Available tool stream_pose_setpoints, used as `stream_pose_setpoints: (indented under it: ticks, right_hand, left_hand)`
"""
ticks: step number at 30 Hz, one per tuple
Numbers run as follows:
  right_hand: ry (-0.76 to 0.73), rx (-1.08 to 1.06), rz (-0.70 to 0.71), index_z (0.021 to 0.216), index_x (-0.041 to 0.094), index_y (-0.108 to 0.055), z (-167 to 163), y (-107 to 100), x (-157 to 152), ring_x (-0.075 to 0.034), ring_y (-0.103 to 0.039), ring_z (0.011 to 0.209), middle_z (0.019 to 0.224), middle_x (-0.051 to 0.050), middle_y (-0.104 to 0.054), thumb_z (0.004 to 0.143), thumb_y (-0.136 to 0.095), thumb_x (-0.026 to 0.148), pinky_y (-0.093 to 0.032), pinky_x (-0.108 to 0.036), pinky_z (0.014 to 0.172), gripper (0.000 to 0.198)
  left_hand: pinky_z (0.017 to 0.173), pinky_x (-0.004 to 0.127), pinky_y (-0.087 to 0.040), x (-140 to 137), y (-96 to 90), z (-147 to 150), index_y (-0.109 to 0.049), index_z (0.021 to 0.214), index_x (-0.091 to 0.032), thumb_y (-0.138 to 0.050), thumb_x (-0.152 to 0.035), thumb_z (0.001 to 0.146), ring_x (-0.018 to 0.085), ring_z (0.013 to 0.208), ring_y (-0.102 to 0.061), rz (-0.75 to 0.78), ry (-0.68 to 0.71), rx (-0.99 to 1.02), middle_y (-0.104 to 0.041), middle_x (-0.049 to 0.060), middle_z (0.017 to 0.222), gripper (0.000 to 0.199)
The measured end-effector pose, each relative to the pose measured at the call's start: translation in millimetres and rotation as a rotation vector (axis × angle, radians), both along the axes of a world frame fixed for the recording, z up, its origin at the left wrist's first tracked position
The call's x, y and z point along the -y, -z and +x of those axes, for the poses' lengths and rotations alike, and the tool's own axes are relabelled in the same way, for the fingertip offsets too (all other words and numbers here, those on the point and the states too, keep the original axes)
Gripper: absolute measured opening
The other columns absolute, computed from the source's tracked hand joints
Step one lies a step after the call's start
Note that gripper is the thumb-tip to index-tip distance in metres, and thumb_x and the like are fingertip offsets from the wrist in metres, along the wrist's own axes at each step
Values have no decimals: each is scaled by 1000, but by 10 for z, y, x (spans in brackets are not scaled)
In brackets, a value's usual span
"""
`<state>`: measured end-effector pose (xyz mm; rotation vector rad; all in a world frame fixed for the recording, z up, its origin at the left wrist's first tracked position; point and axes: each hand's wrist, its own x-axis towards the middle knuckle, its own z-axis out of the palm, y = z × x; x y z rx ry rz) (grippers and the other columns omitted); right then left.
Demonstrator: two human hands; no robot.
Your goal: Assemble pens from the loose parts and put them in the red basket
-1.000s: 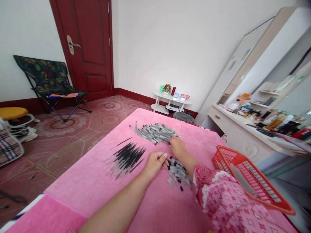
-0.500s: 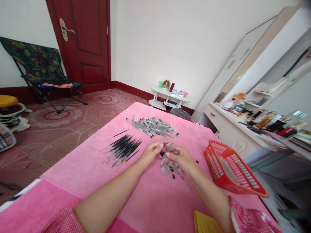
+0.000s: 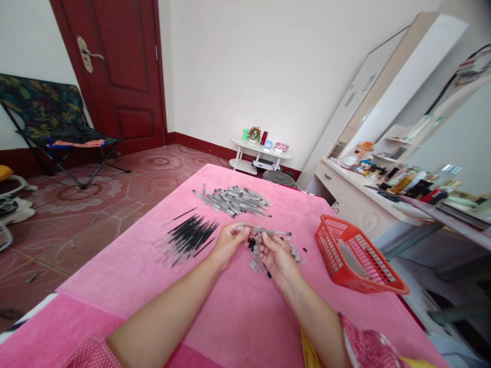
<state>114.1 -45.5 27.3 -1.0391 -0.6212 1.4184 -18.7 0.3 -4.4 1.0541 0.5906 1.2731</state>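
Note:
A clear pen barrel with a dark end (image 3: 278, 232) lies level between my two hands. My left hand (image 3: 231, 242) is closed on its left end, and my right hand (image 3: 278, 258) pinches it near the middle. Beneath and around my right hand are small clear pen caps (image 3: 254, 265) and black plugs (image 3: 251, 243), partly hidden by the fingers. Beyond the hands lies a pile of clear pens (image 3: 238, 199). To the left, black pen refills (image 3: 190, 235) are spread in a bundle.
A red plastic basket (image 3: 326, 255) with something clear inside stands at the right of the pink-covered table (image 3: 153, 296). Yellow cloth (image 3: 310, 352) lies by my right forearm. A cluttered dressing table (image 3: 341, 186) is on the right, a folding chair (image 3: 72, 133) far left.
The pen barrel has turned from steeply slanted in my right hand to nearly level, and my left hand now grips its end too. The view has shifted slightly.

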Motion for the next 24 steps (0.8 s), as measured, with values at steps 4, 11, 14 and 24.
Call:
stream_pose_setpoints:
  ticks: [4, 11, 14, 24]
  right_hand:
    - [51, 80, 12, 81, 16, -59, 128, -49, 33, -6, -51, 46, 66, 0, -61, 68, -69, 43, -42, -17, 39, 32]
    - [23, 248, 38, 70, 14, -57, 320, -37, 88, -6, -44, 39, 55, 2, -56, 70, -66, 41, -31, -15, 31, 28]
    - [-7, 249, 7, 69, 14, -57, 276, -36, 111, -6, -44, 38, 55, 1, -56, 71, -64, 37, -31, -16, 31, 24]
    - [-107, 319, -17, 64, 14, -55, 249, 39, 84, -4, -36, 31, 45, 3, -51, 73, -60, 47, -24, -16, 30, 35]
  left_hand:
    - [51, 17, -38, -107, 57, -61, -66, 84, -13, -69, -40, 70, 9, 63, -55, -135, -90, 120, -63, 2, 71, 31]
    - [48, 17, -33, -133, 42, -76, -62, 68, -12, -73, -38, 65, 5, 52, -45, -104, -112, 139, -53, -2, 58, 28]
    - [50, 18, -36, -96, 35, -54, -65, 76, -13, -76, -33, 61, 6, 55, -48, -102, -79, 134, -59, -1, 66, 28]
    - [64, 25, -48, -63, 5, -27, -65, 81, -10, -76, -34, 62, 16, 68, -64, -118, 46, 135, -69, 8, 78, 33]
